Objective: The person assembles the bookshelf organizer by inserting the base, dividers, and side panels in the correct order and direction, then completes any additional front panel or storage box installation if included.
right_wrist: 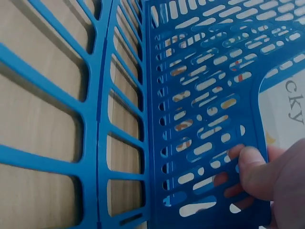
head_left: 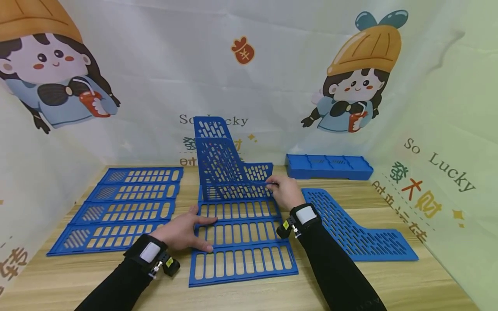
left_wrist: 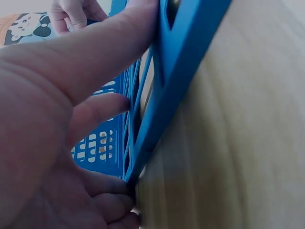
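A slotted blue plastic base panel (head_left: 245,247) of a file rack lies flat on the table before me. My left hand (head_left: 180,231) rests at its left edge, thumb and index finger spread across the slats. Toward the back of the base stands a perforated L-shaped side panel (head_left: 218,162), with another one (head_left: 210,123) upright behind it. My right hand (head_left: 287,193) pinches the low front end of the nearer side panel, thumb on the near face and fingertips behind, showing through the holes in the right wrist view. The lower edge of this panel meets the base (right_wrist: 101,119) along a slat row.
On the left lies a blue four-section slotted panel (head_left: 128,199). A loose L-shaped side panel (head_left: 352,224) lies flat at right, beside my right forearm. A long blue ribbed piece (head_left: 327,172) stands at the back right, close to the printed cloth backdrop (head_left: 272,86).
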A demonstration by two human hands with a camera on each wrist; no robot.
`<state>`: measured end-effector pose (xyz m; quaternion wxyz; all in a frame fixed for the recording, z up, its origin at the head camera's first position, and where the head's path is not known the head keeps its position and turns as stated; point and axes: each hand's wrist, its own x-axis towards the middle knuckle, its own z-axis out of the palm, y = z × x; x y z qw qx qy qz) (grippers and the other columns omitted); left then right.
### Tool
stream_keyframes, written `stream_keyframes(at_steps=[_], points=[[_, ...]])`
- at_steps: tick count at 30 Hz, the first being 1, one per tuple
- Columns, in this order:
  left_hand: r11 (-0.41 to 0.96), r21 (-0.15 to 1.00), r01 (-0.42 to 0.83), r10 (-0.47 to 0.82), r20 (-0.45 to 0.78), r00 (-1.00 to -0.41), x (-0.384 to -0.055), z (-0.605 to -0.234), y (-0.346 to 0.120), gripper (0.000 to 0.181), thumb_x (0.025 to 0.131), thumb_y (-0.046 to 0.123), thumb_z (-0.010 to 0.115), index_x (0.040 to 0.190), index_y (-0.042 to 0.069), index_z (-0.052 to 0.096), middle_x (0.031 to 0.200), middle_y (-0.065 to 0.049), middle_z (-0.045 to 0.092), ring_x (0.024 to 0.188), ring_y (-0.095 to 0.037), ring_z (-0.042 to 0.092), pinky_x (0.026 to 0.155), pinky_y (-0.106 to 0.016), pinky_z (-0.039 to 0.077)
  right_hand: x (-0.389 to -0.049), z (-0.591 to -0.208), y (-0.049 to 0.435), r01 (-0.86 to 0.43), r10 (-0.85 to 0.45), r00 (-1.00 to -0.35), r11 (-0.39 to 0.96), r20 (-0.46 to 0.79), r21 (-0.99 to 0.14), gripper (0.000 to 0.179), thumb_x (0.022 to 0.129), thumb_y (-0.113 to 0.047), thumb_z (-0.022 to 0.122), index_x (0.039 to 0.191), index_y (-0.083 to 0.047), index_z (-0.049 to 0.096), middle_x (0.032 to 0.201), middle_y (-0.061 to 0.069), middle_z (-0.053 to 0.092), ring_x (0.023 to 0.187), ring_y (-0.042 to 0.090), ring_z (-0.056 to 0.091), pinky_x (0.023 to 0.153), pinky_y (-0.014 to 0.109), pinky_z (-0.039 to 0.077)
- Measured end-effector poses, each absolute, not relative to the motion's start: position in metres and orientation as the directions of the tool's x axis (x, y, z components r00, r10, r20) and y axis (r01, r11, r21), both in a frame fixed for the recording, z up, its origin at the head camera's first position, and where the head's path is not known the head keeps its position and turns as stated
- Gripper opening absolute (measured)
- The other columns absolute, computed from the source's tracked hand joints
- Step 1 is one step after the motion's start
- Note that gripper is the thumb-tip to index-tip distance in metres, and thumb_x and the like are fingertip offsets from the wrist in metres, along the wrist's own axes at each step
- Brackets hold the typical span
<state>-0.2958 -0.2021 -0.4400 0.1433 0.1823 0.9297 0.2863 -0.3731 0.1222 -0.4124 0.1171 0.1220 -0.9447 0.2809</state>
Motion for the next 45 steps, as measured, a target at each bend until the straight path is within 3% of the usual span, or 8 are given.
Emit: stream_keyframes(at_steps=[12, 19, 23, 29, 34, 36, 41, 45], points=[[0.752, 0.606, 0.259, 0.432, -0.157, -0.888, -0.293, -0.449, -0.211, 0.083, 0.083, 0.045, 0.096, 0.156, 0.024, 0.064, 0.176, -0.043, 0.009, 0.161, -0.068, 0.017, 0.124, -0.084, 0.026, -0.396, -0.41, 0.146, -0.321, -0.303, -0.946, 0.803, 0.119, -0.502, 0.029, 0.111, -0.017, 0.068, 0.136, -0.006, 0.074, 0.125, 0.014, 0.079, 0.102, 0.025, 0.075, 0.083, 0.039, 0.06], [0.751, 0.611, 0.253, 0.424, -0.151, -0.893, -0.296, -0.447, -0.21, 0.083, 0.08, 0.046, 0.098, 0.154, 0.026, 0.067, 0.179, -0.037, 0.013, 0.163, -0.063, 0.017, 0.126, -0.081, 0.024, -0.399, -0.417, 0.168, -0.267, -0.238, -0.964, 0.83, 0.123, -0.489, 0.024, 0.109, -0.019, 0.07, 0.091, -0.004, 0.067, 0.083, 0.013, 0.073, 0.066, 0.02, 0.055, 0.063, 0.031, 0.038], [0.762, 0.589, 0.27, 0.423, -0.136, -0.896, -0.3, -0.443, -0.212, 0.081, 0.078, 0.047, 0.098, 0.151, 0.029, 0.069, 0.178, -0.037, 0.017, 0.162, -0.064, 0.022, 0.124, -0.081, 0.028, -0.4, -0.417, 0.163, -0.265, -0.199, -0.963, 0.81, 0.181, -0.523, 0.023, 0.107, -0.016, 0.073, 0.087, -0.006, 0.066, 0.076, 0.011, 0.073, 0.062, 0.017, 0.053, 0.061, 0.029, 0.036], [0.759, 0.595, 0.263, 0.417, -0.135, -0.899, -0.302, -0.44, -0.218, 0.08, 0.08, 0.044, 0.098, 0.152, 0.027, 0.068, 0.179, -0.037, 0.014, 0.161, -0.065, 0.022, 0.124, -0.081, 0.029, -0.403, -0.416, 0.146, -0.293, -0.23, -0.956, 0.783, 0.182, -0.549, 0.04, 0.109, -0.018, 0.07, 0.078, -0.014, 0.045, 0.067, 0.007, 0.061, 0.059, 0.017, 0.05, 0.062, 0.029, 0.031], [0.749, 0.616, 0.243, 0.415, -0.15, -0.897, -0.301, -0.444, -0.219, 0.083, 0.08, 0.046, 0.097, 0.154, 0.025, 0.066, 0.179, -0.036, 0.01, 0.163, -0.064, 0.014, 0.127, -0.081, 0.023, -0.399, -0.42, 0.144, -0.265, -0.216, -0.964, 0.792, 0.153, -0.55, 0.026, 0.11, -0.021, 0.069, 0.09, -0.007, 0.058, 0.085, 0.015, 0.074, 0.069, 0.02, 0.062, 0.063, 0.031, 0.039], [0.749, 0.617, 0.242, 0.415, -0.152, -0.897, -0.3, -0.446, -0.218, 0.083, 0.08, 0.046, 0.097, 0.154, 0.025, 0.066, 0.18, -0.036, 0.009, 0.164, -0.063, 0.013, 0.127, -0.082, 0.022, -0.395, -0.422, 0.149, -0.245, -0.204, -0.969, 0.788, 0.137, -0.565, 0.02, 0.11, -0.024, 0.069, 0.111, -0.004, 0.069, 0.101, 0.017, 0.08, 0.083, 0.023, 0.072, 0.069, 0.034, 0.052], [0.737, 0.623, 0.262, 0.44, -0.149, -0.886, -0.299, -0.448, -0.215, 0.081, 0.082, 0.045, 0.096, 0.155, 0.025, 0.065, 0.18, -0.035, 0.009, 0.164, -0.063, 0.012, 0.126, -0.084, 0.02, -0.375, -0.422, 0.183, -0.176, -0.15, -0.984, 0.8, 0.093, -0.574, 0.047, 0.111, -0.031, 0.067, 0.149, -0.002, 0.063, 0.13, 0.021, 0.077, 0.113, 0.036, 0.076, 0.094, 0.051, 0.064], [0.723, 0.631, 0.283, 0.464, -0.139, -0.875, -0.3, -0.447, -0.214, 0.082, 0.086, 0.045, 0.094, 0.158, 0.023, 0.062, 0.181, -0.033, 0.007, 0.164, -0.062, 0.012, 0.126, -0.083, 0.022, -0.352, -0.411, 0.227, -0.07, -0.09, -0.996, 0.882, -0.02, -0.467, 0.049, 0.106, -0.031, 0.072, 0.134, 0.009, 0.067, 0.115, 0.025, 0.075, 0.098, 0.036, 0.073, 0.084, 0.05, 0.062]])
